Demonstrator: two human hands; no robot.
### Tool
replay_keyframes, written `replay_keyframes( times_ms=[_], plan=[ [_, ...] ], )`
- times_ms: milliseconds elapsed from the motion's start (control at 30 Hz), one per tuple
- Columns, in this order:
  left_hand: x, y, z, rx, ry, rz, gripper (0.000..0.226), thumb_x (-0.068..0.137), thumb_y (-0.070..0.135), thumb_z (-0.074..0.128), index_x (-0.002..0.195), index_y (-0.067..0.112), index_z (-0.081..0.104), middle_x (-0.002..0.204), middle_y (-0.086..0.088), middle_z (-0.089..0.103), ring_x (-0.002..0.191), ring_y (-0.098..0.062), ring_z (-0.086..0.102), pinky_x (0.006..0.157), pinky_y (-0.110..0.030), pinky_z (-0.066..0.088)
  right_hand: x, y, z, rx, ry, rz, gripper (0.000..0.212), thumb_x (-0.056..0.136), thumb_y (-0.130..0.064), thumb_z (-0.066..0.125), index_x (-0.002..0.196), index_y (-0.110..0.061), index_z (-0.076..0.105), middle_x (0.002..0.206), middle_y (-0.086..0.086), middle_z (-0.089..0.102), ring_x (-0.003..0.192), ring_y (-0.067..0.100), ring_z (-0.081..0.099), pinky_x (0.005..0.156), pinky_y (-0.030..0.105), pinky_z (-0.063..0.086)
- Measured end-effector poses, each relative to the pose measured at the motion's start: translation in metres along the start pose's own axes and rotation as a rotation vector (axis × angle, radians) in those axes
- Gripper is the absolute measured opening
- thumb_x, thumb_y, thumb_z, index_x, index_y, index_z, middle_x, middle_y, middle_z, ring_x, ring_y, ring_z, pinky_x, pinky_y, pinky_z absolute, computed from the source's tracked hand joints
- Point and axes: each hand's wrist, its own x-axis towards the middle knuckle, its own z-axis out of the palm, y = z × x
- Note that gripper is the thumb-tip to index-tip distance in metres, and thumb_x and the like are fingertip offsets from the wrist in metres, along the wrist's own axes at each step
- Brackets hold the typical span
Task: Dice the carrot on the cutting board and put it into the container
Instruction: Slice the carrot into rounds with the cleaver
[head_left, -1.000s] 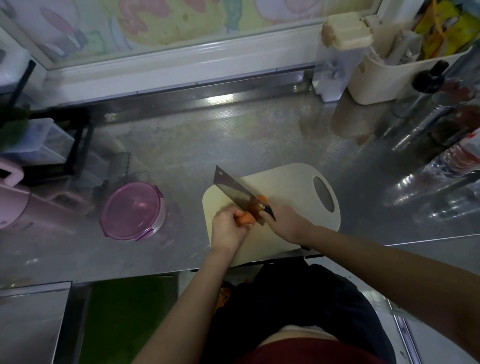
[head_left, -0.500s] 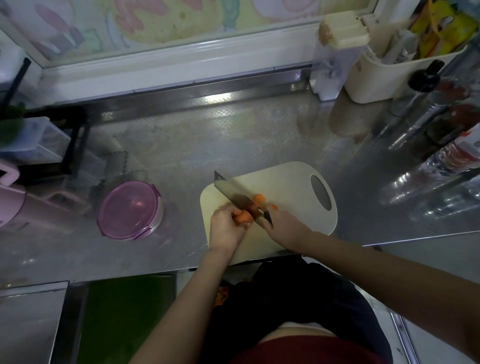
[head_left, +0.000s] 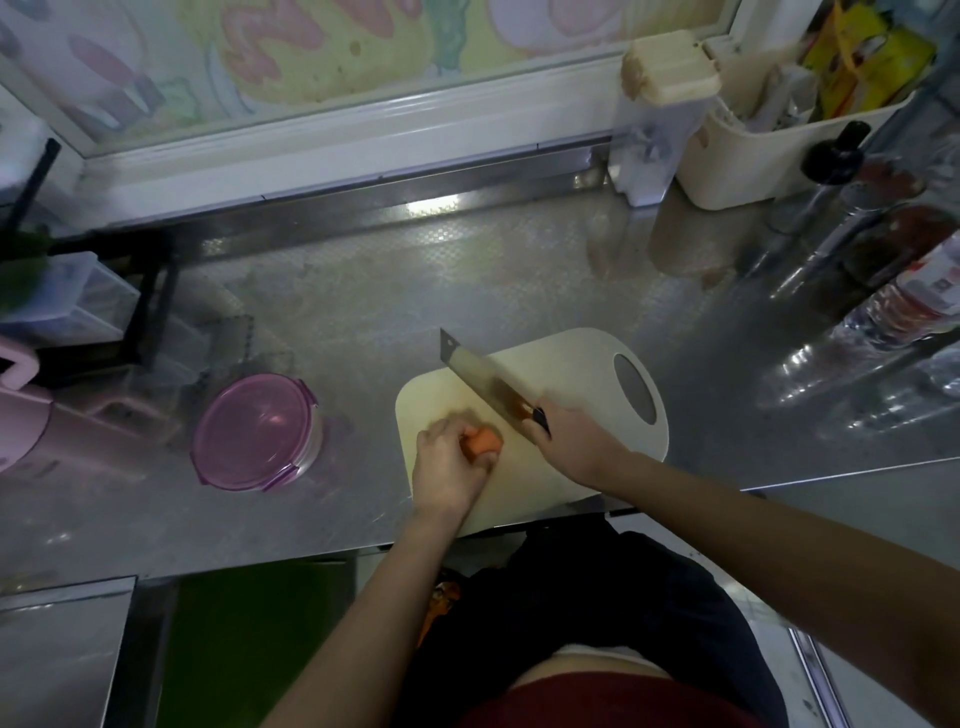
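On the cream cutting board (head_left: 582, 374) at the counter's front edge, my left hand (head_left: 449, 470) grips an orange carrot piece (head_left: 483, 442). My right hand (head_left: 576, 441) holds the dark handle of a cleaver (head_left: 485, 376), whose blade points up and left over the board, apart from the carrot. A smear of orange shows near the blade's heel. A round container with a pink lid (head_left: 254, 432) stands shut on the counter to the board's left.
The steel counter (head_left: 467, 270) runs to a window sill. A cream basket (head_left: 769, 135) and several bottles (head_left: 883, 291) crowd the right. A black rack (head_left: 130, 301) and a pink jug (head_left: 21, 415) stand at the left.
The cleaver has moved right, off the carrot, and its blade now shows flatter. My left hand has shifted the carrot piece slightly down and left. The loose cut pieces behind the blade are out of sight.
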Motion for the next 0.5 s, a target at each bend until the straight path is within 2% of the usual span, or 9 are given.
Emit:
replay_keyframes(
  times_ms=[100,233,267,333,400,500],
  plan=[
    [0.0,0.002,0.001,-0.073,0.024,-0.014,0.032,0.073,0.023,0.076,0.1,0.013,0.062,0.103,-0.003,0.056,0.095,-0.02,0.053,0.084,-0.026,0.041,-0.004,-0.003,-0.005,0.04,0.012,0.003,0.028,0.1,-0.027,0.04,0.107,-0.002,0.05,0.099,0.019,0.062,0.091,0.032,0.057,0.07,0.031,0.034],
    [0.003,0.011,0.002,-0.182,0.047,-0.023,0.028,0.072,0.02,0.077,0.097,0.015,0.064,0.097,0.002,0.06,0.089,-0.014,0.054,0.079,-0.018,0.04,-0.01,-0.007,-0.005,0.055,0.016,-0.04,0.014,0.1,-0.027,0.041,0.095,-0.015,0.046,0.071,-0.004,0.049,0.078,0.019,0.047,0.065,0.024,0.026],
    [0.004,0.013,0.003,-0.188,0.046,-0.024,0.025,0.072,0.019,0.077,0.093,0.015,0.064,0.093,0.003,0.059,0.086,-0.013,0.054,0.075,-0.015,0.037,-0.012,-0.007,-0.005,0.064,0.016,-0.053,0.013,0.099,-0.027,0.041,0.1,-0.015,0.048,0.072,-0.001,0.05,0.079,0.018,0.046,0.065,0.023,0.026],
    [0.004,0.015,0.005,-0.184,0.043,-0.023,0.021,0.071,0.016,0.077,0.085,0.015,0.063,0.085,0.005,0.058,0.08,-0.013,0.054,0.066,-0.012,0.032,-0.015,-0.007,-0.007,0.067,0.019,-0.048,0.025,0.099,-0.026,0.042,0.111,-0.006,0.051,0.081,0.01,0.054,0.079,0.021,0.048,0.068,0.025,0.029],
    [0.004,0.015,0.005,-0.177,0.042,-0.019,0.02,0.07,0.014,0.078,0.083,0.012,0.063,0.082,0.004,0.056,0.076,-0.013,0.052,0.064,-0.011,0.03,-0.016,-0.004,-0.007,0.052,0.036,-0.048,0.022,0.099,-0.027,0.043,0.104,-0.007,0.051,0.081,0.012,0.054,0.079,0.027,0.052,0.068,0.027,0.03],
    [0.005,0.016,0.004,-0.153,0.043,-0.015,0.02,0.07,0.014,0.077,0.084,0.011,0.063,0.082,0.003,0.056,0.074,-0.012,0.049,0.063,-0.012,0.029,-0.018,-0.001,-0.009,0.024,0.033,-0.051,0.018,0.099,-0.028,0.043,0.09,-0.013,0.043,0.073,0.003,0.049,0.076,0.026,0.051,0.066,0.029,0.031]
  ],
)
